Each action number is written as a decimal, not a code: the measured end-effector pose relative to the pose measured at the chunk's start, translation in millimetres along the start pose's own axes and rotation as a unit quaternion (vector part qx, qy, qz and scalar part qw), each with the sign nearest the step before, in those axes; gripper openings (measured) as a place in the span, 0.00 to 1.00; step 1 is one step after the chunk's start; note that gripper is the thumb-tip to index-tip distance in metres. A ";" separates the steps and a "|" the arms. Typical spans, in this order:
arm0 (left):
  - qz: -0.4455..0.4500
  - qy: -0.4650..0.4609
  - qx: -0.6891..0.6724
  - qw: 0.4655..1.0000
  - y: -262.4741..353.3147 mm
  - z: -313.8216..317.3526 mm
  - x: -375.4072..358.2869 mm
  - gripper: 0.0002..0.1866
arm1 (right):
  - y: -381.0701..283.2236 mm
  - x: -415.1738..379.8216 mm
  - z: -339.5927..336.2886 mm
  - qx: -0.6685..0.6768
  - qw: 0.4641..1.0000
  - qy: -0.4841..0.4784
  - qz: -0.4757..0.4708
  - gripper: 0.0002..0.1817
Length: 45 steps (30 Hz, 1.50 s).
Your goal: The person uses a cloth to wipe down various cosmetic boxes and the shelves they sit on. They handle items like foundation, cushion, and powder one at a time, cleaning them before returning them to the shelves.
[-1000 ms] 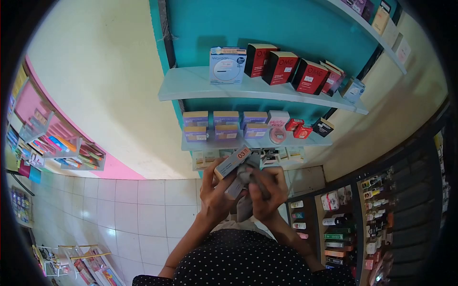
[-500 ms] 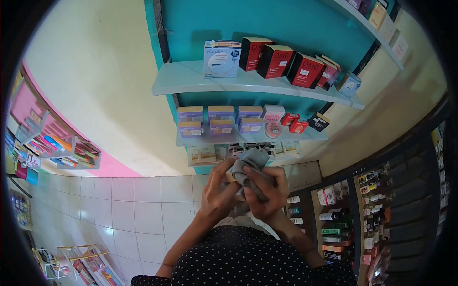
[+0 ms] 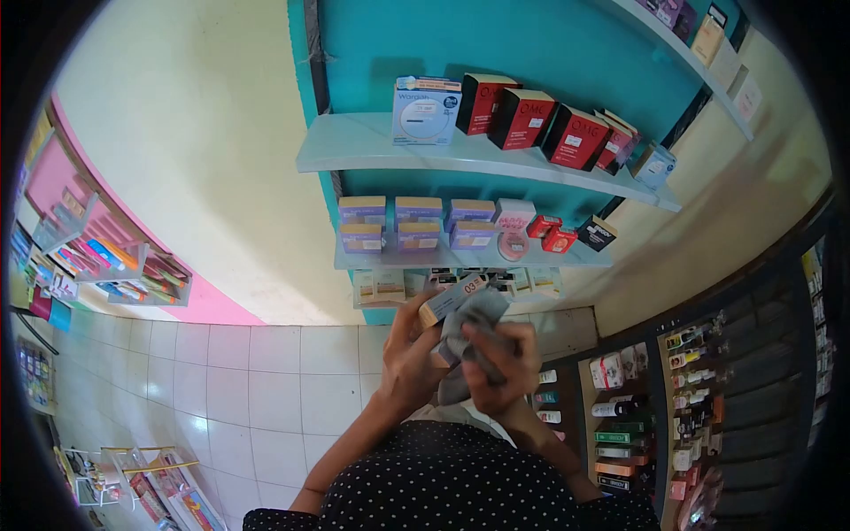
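Both hands point(image 3: 460, 358) grip box point(image 3: 450, 299) w/ cloth point(image 3: 469, 327).

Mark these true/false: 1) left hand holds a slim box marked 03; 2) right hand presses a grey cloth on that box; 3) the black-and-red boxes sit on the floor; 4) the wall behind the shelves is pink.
1) True: the left hand grips the slim box marked 03.
2) True: the right hand holds the grey cloth against it.
3) False: the black-and-red boxes stand on the top pale shelf.
4) False: that teal wall is not pink.
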<state>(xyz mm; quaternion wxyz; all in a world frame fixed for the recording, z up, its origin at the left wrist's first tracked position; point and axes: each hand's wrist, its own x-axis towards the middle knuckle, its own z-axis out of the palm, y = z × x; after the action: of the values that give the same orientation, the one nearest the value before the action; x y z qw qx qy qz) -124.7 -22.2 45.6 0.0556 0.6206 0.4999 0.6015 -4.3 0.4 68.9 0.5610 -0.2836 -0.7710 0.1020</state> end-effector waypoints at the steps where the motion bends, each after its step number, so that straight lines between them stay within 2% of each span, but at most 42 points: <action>1: -0.020 0.011 -0.012 1.000 1.1 -0.9 1.4 0.17 | -0.5 -5.7 0.0 0.005 1.000 -0.006 -0.006 0.19; 3: -0.039 -0.010 -0.008 0.999 2.6 -5.5 0.3 0.17 | 3.8 -7.8 2.1 0.017 1.000 -0.012 -0.017 0.19; 5: -0.058 -0.032 -0.003 0.998 1.7 -9.1 -1.4 0.18 | 12.0 -5.2 0.5 0.036 0.998 0.007 0.041 0.15; 6: -0.090 -0.024 -0.055 0.994 -0.9 -9.4 -1.3 0.17 | 15.6 -2.1 0.0 0.112 0.989 0.040 0.091 0.11; 7: -0.122 -0.016 -0.106 0.987 -2.3 -10.1 0.2 0.16 | 20.2 0.8 -3.2 0.117 0.989 0.040 0.086 0.11; 8: -0.132 -0.002 -0.161 0.978 -1.2 -12.6 2.6 0.15 | 25.3 2.9 -8.0 0.168 0.971 0.016 0.172 0.09; 9: -0.129 0.001 -0.157 0.979 -2.5 -15.4 2.4 0.15 | 29.9 4.2 -12.2 0.216 0.942 -0.011 0.257 0.08; 10: -0.171 -0.016 -0.226 0.959 -4.1 -18.4 0.5 0.15 | 34.1 5.7 -13.2 0.198 0.940 -0.059 0.271 0.08; 11: -0.211 -0.033 -0.293 0.932 -5.5 -21.6 0.3 0.17 | 32.1 7.9 -15.0 0.203 0.940 -0.059 0.266 0.08; 12: -0.207 -0.030 -0.289 0.934 -6.2 -24.7 2.3 0.17 | 23.7 14.9 -18.4 0.265 0.895 -0.110 0.342 0.10; 13: -0.210 -0.077 -0.322 0.920 -5.8 -27.8 4.5 0.18 | 19.4 18.9 -19.8 0.322 0.837 -0.161 0.412 0.13; 14: -0.213 -0.125 -0.353 0.902 -5.3 -30.7 6.4 0.18 | 19.9 14.3 -18.7 0.327 0.856 -0.182 0.357 0.19; 15: -0.210 -0.123 -0.349 0.905 -4.8 -32.7 8.4 0.18 | 21.0 14.1 -18.5 0.331 0.856 -0.183 0.353 0.19; 17: -0.197 -0.162 -0.385 0.887 -4.1 -35.7 12.1 0.19 | 24.0 15.3 -18.7 0.318 0.854 -0.254 0.323 0.19; 21: -0.204 -0.190 -0.346 0.896 -7.4 -42.7 13.5 0.19 | 22.1 17.2 -17.9 0.256 0.860 -0.271 0.347 0.18; 23: -0.198 -0.190 -0.380 0.883 6.5 -53.6 34.6 0.20 | 23.2 16.4 -13.7 0.248 0.884 -0.226 0.325 0.16; 25: -0.113 -0.112 -0.271 0.949 -8.9 -68.4 57.4 0.21 | 25.5 10.8 -12.7 0.269 0.879 -0.201 0.339 0.16; 27: -0.169 0.044 -0.248 0.953 -14.5 -85.6 94.4 0.19 | 25.3 7.3 -13.6 0.291 0.870 -0.178 0.357 0.16; 28: -0.136 0.098 -0.199 0.966 -20.3 -96.3 122.0 0.16 | 23.7 7.2 -15.2 0.302 0.865 -0.172 0.362 0.16; 29: -0.103 0.119 -0.212 0.965 -31.6 -102.9 148.5 0.14 | 22.8 6.4 -16.5 0.313 0.860 -0.165 0.368 0.15; 33: -0.101 0.101 -0.191 0.971 -76.5 -111.8 208.5 0.11 | 23.1 1.2 -19.2 0.299 0.870 -0.161 0.357 0.15; 35: -0.147 0.064 -0.220 0.962 -102.5 -104.5 217.8 0.11 | 22.2 1.0 -22.4 0.276 0.881 -0.164 0.347 0.15; 40: -0.171 0.046 -0.277 0.945 -115.4 -96.3 220.6 0.13 | 23.7 -5.7 -30.1 0.268 0.878 -0.140 0.372 0.15; 45: -0.140 0.017 -0.276 0.951 -118.2 -92.0 223.4 0.16 | 25.8 -10.0 -30.0 0.260 0.877 -0.131 0.383 0.15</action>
<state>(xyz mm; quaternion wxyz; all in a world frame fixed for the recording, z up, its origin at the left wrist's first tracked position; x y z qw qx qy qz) -313.8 140.8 145.6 0.3000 0.4943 0.3967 0.7129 33.8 11.2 59.0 0.4256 -0.3849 -0.6144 0.5415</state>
